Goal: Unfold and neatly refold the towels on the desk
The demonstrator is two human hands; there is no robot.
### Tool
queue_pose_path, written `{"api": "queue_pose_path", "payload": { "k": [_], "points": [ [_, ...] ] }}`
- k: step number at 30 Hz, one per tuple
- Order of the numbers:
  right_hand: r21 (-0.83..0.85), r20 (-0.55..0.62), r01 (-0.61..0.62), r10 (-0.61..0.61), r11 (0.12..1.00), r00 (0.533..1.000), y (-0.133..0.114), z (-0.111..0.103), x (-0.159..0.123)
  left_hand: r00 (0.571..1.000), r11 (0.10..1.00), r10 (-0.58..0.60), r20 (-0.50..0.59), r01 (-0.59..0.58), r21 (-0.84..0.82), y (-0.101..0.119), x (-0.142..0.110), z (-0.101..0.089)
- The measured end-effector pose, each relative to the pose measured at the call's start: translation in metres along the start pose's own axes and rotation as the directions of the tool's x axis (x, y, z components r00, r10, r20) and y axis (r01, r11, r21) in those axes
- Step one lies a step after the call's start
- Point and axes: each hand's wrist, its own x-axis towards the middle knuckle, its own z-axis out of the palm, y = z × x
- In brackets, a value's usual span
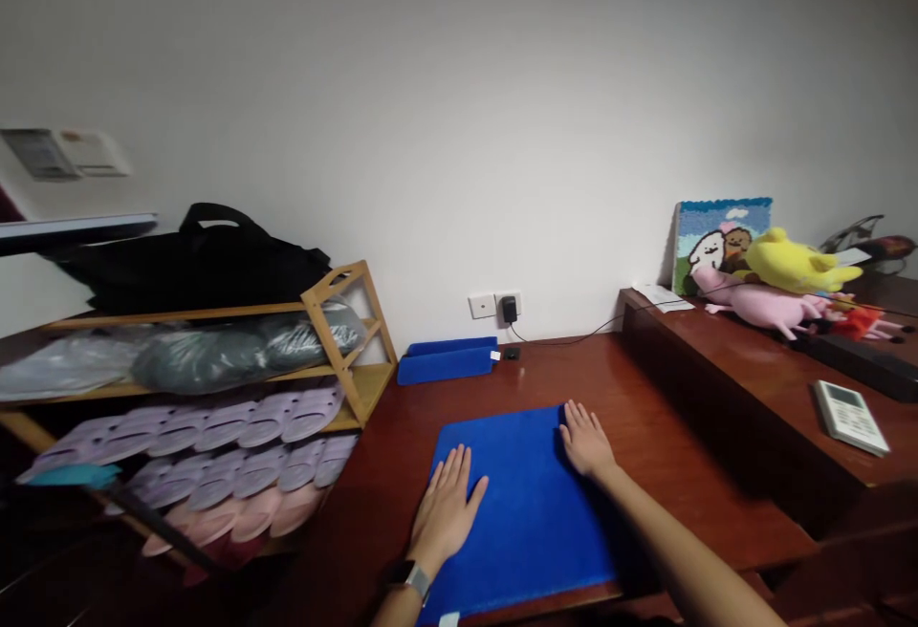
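Observation:
A blue cloth lies spread flat on the reddish-brown desk, with a small white tag at its near left edge. On its left part rests my left hand, palm down with the fingers stretched out and the thumb apart. My right hand lies palm down at the cloth's far right corner, fingers extended, partly over the edge. Neither hand grips anything. Farther back, against the wall, sits a folded blue cloth with a white tag at its right end.
To the left stands a wooden rack with lilac slippers, plastic-wrapped bundles and a black bag. A raised ledge on the right holds plush toys, a picture and a calculator. A plugged-in black adapter trails a cable.

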Motion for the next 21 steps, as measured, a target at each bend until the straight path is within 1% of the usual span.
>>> {"api": "queue_pose_path", "payload": {
  "k": [2, 4, 6, 8, 10, 11, 13, 15, 17, 18, 20, 21],
  "points": [
    [0.002, 0.011, 0.003, -0.003, 1.000, 1.000, 0.003, 0.006, 0.010, 1.000, 1.000, -0.008, 0.001, 0.008, 0.000, 0.000, -0.002, 0.000],
    [0.002, 0.017, 0.009, -0.009, 1.000, 1.000, 0.007, 0.014, 0.014, 1.000, 1.000, -0.007, -0.002, 0.007, -0.001, 0.000, -0.004, -0.001],
    [-0.001, 0.013, 0.016, -0.016, 1.000, 1.000, 0.011, 0.021, 0.015, 1.000, 1.000, -0.001, 0.018, 0.001, -0.004, 0.000, -0.005, -0.007],
    [-0.009, 0.006, 0.016, -0.016, 1.000, 1.000, 0.014, 0.025, 0.014, 0.998, 1.000, -0.013, 0.055, 0.013, -0.008, 0.005, -0.001, -0.019],
    [-0.023, 0.001, 0.012, -0.012, 1.000, 1.000, 0.015, 0.027, 0.014, 0.998, 0.999, -0.036, 0.059, 0.036, -0.008, 0.017, 0.008, -0.032],
    [-0.032, -0.001, 0.010, -0.010, 0.999, 1.000, 0.015, 0.027, 0.014, 0.998, 0.999, -0.032, 0.048, 0.033, -0.012, 0.027, 0.015, -0.037],
    [-0.051, -0.007, 0.012, -0.012, 0.999, 1.000, 0.015, 0.028, 0.014, 0.999, 0.999, 0.026, 0.024, -0.025, -0.042, 0.055, 0.032, -0.041],
    [-0.071, -0.007, 0.016, -0.017, 0.997, 1.000, 0.015, 0.028, 0.014, 0.991, 0.986, 0.130, 0.027, -0.126, -0.107, 0.087, 0.049, -0.033],
    [-0.090, 0.005, 0.024, -0.023, 0.996, 1.000, 0.016, 0.029, 0.014, 0.977, 0.963, 0.214, 0.020, -0.207, -0.172, 0.116, 0.063, -0.017],
    [-0.098, 0.012, 0.026, -0.025, 0.995, 1.000, 0.017, 0.029, 0.014, 0.971, 0.953, 0.239, 0.013, -0.232, -0.196, 0.127, 0.067, -0.008],
    [-0.110, 0.019, 0.025, -0.023, 0.994, 1.000, 0.018, 0.031, 0.014, 0.967, 0.943, 0.255, 0.005, -0.248, -0.223, 0.137, 0.072, 0.006],
    [-0.115, 0.017, 0.025, -0.024, 0.993, 1.000, 0.019, 0.031, 0.014, 0.969, 0.944, 0.247, 0.006, -0.239, -0.227, 0.135, 0.072, 0.010]
  ]
}}
